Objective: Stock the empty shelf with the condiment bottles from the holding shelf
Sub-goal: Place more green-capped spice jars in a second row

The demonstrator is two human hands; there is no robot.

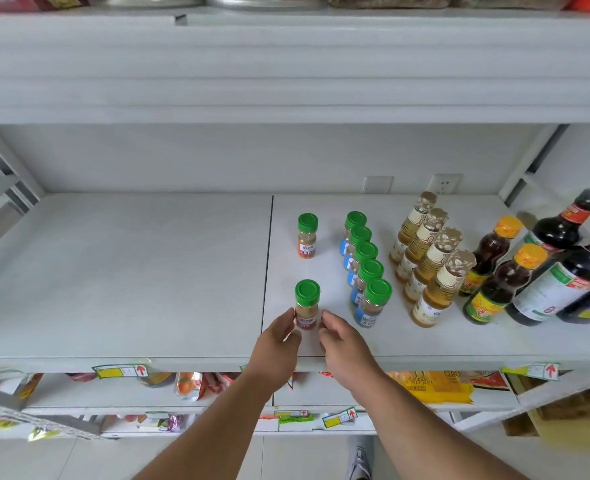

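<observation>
A small spice jar [306, 304] with a green cap and a red-brown label stands upright near the front edge of the white shelf [131, 271], just right of the seam between its two boards. My left hand [276, 344] touches the jar's left side with its fingertips. My right hand [342, 341] pinches its right side with curled fingers. A second green-capped jar [307, 237] with an orange label stands alone further back.
Right of the jars stand a row of blue-labelled green-capped jars [366, 268], a row of yellow bottles [428, 261], two orange-capped brown sauce bottles [501, 271] and large dark bottles [563, 265]. Lower shelves hold snack packets.
</observation>
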